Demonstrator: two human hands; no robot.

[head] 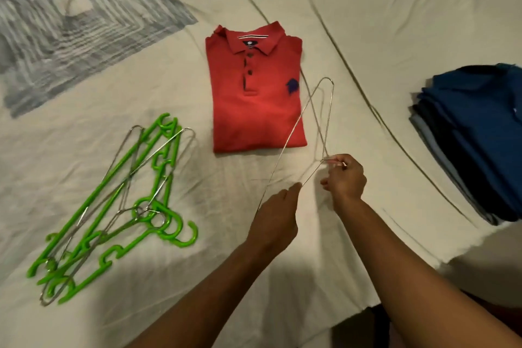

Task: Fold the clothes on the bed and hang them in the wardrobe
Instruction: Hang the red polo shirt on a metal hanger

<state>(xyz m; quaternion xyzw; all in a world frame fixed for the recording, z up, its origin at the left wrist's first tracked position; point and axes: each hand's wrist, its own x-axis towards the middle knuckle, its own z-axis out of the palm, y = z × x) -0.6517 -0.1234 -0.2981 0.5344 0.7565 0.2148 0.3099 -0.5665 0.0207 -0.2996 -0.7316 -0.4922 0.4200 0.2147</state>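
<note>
Two hands held one wire hanger (312,133) above the bed (367,22), the left hand (278,213) gripping its lower bar and the right hand (346,178) pinching its neck in the fingers, ready, we judged, for the folded red polo shirt (254,110) just beyond. No container was in sight; spare green and wire hangers (118,206) lay in a loose pile to our left, a stack of folded blue clothes (477,133) to our right.

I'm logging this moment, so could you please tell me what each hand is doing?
Left hand: pinches the wire hanger.
Right hand: grips the same hanger near its neck.
</note>
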